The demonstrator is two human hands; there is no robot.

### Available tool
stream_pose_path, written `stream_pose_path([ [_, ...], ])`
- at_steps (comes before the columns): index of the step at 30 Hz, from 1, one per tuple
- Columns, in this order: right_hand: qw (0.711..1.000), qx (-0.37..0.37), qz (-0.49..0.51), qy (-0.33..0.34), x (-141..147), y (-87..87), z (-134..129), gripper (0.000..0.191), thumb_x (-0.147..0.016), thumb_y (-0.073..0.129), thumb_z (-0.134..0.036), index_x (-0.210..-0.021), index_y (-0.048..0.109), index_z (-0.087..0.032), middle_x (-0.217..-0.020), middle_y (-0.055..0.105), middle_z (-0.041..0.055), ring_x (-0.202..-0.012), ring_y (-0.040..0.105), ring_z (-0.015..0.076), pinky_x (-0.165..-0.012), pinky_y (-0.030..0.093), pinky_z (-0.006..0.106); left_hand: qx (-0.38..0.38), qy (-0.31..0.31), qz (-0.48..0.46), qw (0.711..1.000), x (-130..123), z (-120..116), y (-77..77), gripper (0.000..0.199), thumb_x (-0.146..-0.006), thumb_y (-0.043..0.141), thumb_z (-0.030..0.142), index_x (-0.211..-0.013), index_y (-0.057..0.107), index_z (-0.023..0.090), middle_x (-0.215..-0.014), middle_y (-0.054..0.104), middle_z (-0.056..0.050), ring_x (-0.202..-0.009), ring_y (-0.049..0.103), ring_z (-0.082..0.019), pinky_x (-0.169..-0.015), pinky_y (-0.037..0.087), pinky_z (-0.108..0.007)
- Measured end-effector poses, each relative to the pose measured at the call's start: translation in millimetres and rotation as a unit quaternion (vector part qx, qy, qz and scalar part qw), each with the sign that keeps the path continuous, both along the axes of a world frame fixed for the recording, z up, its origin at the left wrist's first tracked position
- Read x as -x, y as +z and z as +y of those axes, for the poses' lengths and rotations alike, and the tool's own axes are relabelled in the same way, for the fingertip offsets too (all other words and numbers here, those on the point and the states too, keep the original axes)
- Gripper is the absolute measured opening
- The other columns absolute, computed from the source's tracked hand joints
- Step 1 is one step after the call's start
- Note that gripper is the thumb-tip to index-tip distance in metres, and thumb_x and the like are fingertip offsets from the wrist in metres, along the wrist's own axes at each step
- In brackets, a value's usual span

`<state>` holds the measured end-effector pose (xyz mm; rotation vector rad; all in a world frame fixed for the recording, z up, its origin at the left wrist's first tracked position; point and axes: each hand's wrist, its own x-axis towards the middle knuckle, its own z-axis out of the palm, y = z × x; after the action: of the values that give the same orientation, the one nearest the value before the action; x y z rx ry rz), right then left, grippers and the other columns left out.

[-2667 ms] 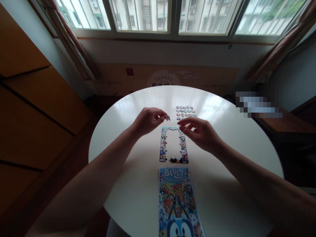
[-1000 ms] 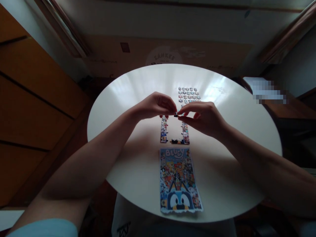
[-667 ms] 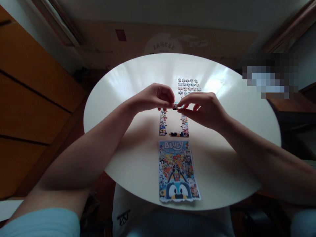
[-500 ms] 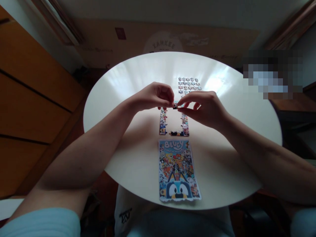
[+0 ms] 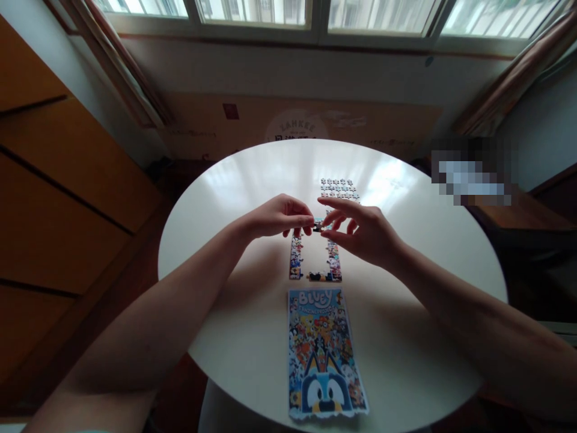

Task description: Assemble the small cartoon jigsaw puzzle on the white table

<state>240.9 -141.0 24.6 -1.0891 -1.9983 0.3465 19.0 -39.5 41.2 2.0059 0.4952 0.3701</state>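
Note:
My left hand (image 5: 285, 216) is raised above the middle of the table, its thumb and fingertips pinched on a small dark jigsaw puzzle piece (image 5: 318, 227). Just right of that piece, my right hand (image 5: 360, 231) has its fingers spread, the index stretched out; whether the thumb touches the piece cannot be made out. Below both hands lies a partly joined puzzle border (image 5: 334, 260), with left, right and lower sides showing. My hands cover part of its upper end. A gap shows in its lower side, near the left corner.
Loose puzzle pieces (image 5: 336, 188) lie in rows behind my right hand. A printed Bluey picture sheet (image 5: 321, 337) with a torn lower edge lies nearest me. All this rests on a white oval table (image 5: 234, 337). Beyond stand a wall with windows (image 5: 256, 12) and an orange-brown cabinet (image 5: 58, 198).
My view has tilted up, bringing the windows in. My right hand's fingers have spread apart from the piece, the index lifting. My left hand keeps its pinch on the piece.

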Motion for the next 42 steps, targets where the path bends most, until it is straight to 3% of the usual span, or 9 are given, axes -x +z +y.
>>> stream_pose_path([
  [5, 1.000, 0.001, -0.001, 0.006, -0.8, -2.7, 0.5, 0.063, -0.086, 0.072, -0.027, -0.146, 0.052, -0.031, -0.095, 0.074, -0.0004, -0.077, 0.070, 0.0150, -0.070, 0.060, 0.031, 0.013, -0.004, 0.011, 1.000, 0.4, -1.7, 2.1, 0.030, -0.086, 0.070, 0.042, -0.087, 0.075, 0.013, -0.075, 0.075, -0.008, -0.061, 0.067, -0.012, -0.048, 0.046, -0.017],
  [12, 1.000, 0.007, -0.002, 0.013, -0.3, -1.7, 0.6, 0.064, -0.086, 0.072, -0.027, -0.146, 0.052, -0.032, -0.096, 0.074, 0.0002, -0.078, 0.070, 0.0158, -0.071, 0.061, 0.032, 0.007, -0.023, 0.015, 1.000, 0.3, -1.2, 1.4, 0.027, -0.087, 0.069, 0.039, -0.086, 0.075, 0.013, -0.069, 0.073, -0.006, -0.061, 0.067, -0.011, -0.049, 0.046, -0.016],
  [20, 1.000, 0.007, -0.019, 0.016, -1.4, 0.9, -2.3, 0.052, -0.085, 0.074, -0.031, -0.136, 0.063, -0.027, -0.095, 0.074, 0.0016, -0.077, 0.070, 0.0156, -0.070, 0.059, 0.031, 0.022, -0.015, -0.004, 1.000, -3.7, -2.3, -0.7, 0.021, -0.082, 0.073, 0.034, -0.080, 0.075, 0.014, -0.067, 0.073, -0.005, -0.058, 0.066, -0.011, -0.048, 0.046, -0.018],
  [28, 0.997, -0.024, -0.061, 0.035, -2.9, 5.0, -2.4, 0.017, -0.090, 0.070, -0.032, -0.101, 0.077, -0.022, -0.098, 0.073, 0.0040, -0.080, 0.068, 0.0153, -0.066, 0.055, 0.028, 0.016, -0.015, -0.005, 1.000, -5.4, -3.0, -1.4, 0.022, -0.082, 0.072, 0.035, -0.080, 0.076, 0.014, -0.067, 0.073, -0.006, -0.059, 0.066, -0.012, -0.047, 0.045, -0.019],
  [42, 0.993, -0.063, -0.093, 0.023, -4.3, -2.8, 1.3, 0.013, -0.091, 0.068, -0.025, -0.096, 0.080, -0.022, -0.100, 0.076, 0.0032, -0.084, 0.072, 0.0170, -0.067, 0.054, 0.027, 0.039, -0.009, 0.025, 0.999, -8.5, -4.6, -7.4, 0.020, -0.084, 0.069, 0.032, -0.082, 0.072, 0.012, -0.071, 0.071, -0.006, -0.062, 0.063, -0.011, -0.052, 0.043, -0.019],
])
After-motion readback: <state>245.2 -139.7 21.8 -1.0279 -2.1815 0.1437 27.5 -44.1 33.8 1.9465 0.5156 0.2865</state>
